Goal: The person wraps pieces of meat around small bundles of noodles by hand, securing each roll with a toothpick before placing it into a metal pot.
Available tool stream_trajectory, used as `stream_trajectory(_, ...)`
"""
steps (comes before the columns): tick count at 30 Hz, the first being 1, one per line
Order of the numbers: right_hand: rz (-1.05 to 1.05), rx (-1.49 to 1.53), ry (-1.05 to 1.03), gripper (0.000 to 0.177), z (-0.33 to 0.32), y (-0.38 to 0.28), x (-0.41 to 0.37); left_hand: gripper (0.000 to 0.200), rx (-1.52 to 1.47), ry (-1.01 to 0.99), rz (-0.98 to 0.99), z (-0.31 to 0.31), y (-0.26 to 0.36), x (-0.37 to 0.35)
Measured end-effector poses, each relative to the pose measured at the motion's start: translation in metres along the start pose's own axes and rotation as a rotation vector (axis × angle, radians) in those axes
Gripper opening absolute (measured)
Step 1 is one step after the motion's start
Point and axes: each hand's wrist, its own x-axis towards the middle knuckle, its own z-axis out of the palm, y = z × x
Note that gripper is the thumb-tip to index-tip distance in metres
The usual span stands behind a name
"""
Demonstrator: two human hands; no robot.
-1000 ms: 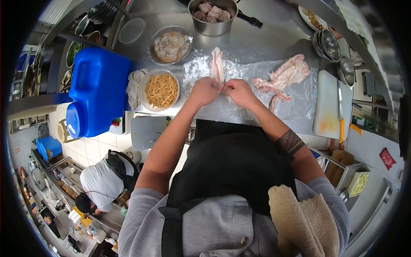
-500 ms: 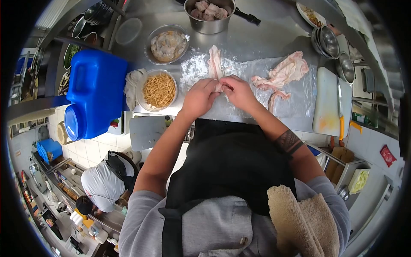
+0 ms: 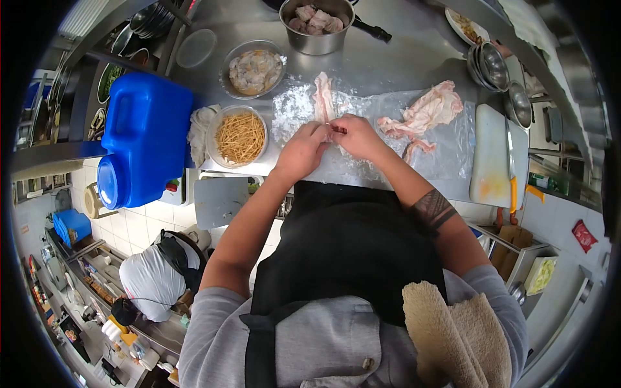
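A strip of pale, fatty meat (image 3: 323, 97) lies lengthwise on a floured plastic sheet (image 3: 381, 107). My left hand (image 3: 303, 150) and my right hand (image 3: 359, 137) meet at its near end, both with fingers closed on it; the fingers hide most of the part between them. To the right lie a larger sheet of pale meat (image 3: 432, 108) and a small scrap (image 3: 420, 146). A tub of thin wooden sticks (image 3: 240, 137) stands left of my hands, and behind it is a bowl of shrimp-like pieces (image 3: 255, 71). The metal pot (image 3: 314, 43) at the back holds meat pieces.
A blue jug (image 3: 145, 129) stands at the left beside a white cloth (image 3: 200, 132). At the right are a white cutting board (image 3: 490, 155), a knife with a yellow handle (image 3: 512, 187) and metal bowls (image 3: 495, 66). A person (image 3: 152, 275) bends at a counter, lower left.
My right fingers have shifted slightly at the near end of the strip. The whole view has moved a little; the meat strip stays on the sheet.
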Motion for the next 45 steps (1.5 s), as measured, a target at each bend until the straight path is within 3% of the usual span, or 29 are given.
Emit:
stream_trajectory(3,0.116,0.021,-0.055,0.023,-0.003,0.001,0.01,0.035,0.016,0.079,0.047,0.001,0.002,0.005)
stream_trajectory(6,0.191,0.041,-0.082,0.021,-0.004,0.0,0.014,0.031,0.048,0.049,-0.009,-0.002,0.007,0.013)
stream_trajectory(9,0.233,0.165,0.03,0.02,-0.002,-0.004,0.01,0.031,0.136,-0.083,-0.131,-0.005,0.008,0.022)
stream_trajectory(11,0.066,0.174,0.162,0.022,-0.001,-0.005,0.005,0.038,0.15,-0.057,-0.135,-0.001,0.0,0.028)
stream_trajectory(18,-0.114,0.183,0.217,0.028,0.001,0.002,-0.006,0.025,0.06,-0.051,-0.257,0.0,-0.007,0.048)
stream_trajectory(20,-0.064,0.128,0.206,0.028,0.0,0.009,0.003,0.024,-0.043,0.015,-0.386,-0.005,-0.002,0.053)
stream_trajectory(24,-0.038,0.108,0.189,0.022,-0.007,0.013,0.014,0.031,-0.032,0.082,-0.4,0.001,-0.016,0.052)
stream_trajectory(26,0.141,0.072,0.088,0.024,-0.011,0.008,0.022,0.037,-0.055,-0.014,-0.536,0.0,-0.023,0.057)
stream_trajectory(30,0.256,0.011,0.095,0.032,-0.018,-0.004,0.037,0.04,-0.019,-0.048,-0.598,-0.015,-0.011,0.073)
stream_trajectory(33,0.408,-0.009,0.038,0.037,-0.025,-0.01,0.043,0.033,0.177,-0.157,-0.684,-0.018,-0.004,0.075)
stream_trajectory(35,0.402,-0.034,0.054,0.039,-0.024,-0.005,0.045,0.023,0.14,0.203,-0.146,-0.009,-0.012,0.059)
stream_trajectory(36,0.404,-0.032,0.059,0.039,-0.024,-0.003,0.046,0.023,0.14,0.2,-0.142,-0.01,-0.009,0.055)
stream_trajectory(38,0.394,-0.008,0.084,0.036,-0.021,0.001,0.045,0.034,0.203,0.116,0.087,-0.009,-0.003,0.045)
stream_trajectory(42,0.326,0.038,0.126,0.028,-0.016,0.007,0.043,0.035,0.232,0.179,0.095,0.002,-0.011,0.051)
stream_trajectory(45,0.146,0.203,0.251,0.026,-0.012,0.008,0.04,0.025,0.223,0.088,0.027,-0.004,-0.01,0.063)
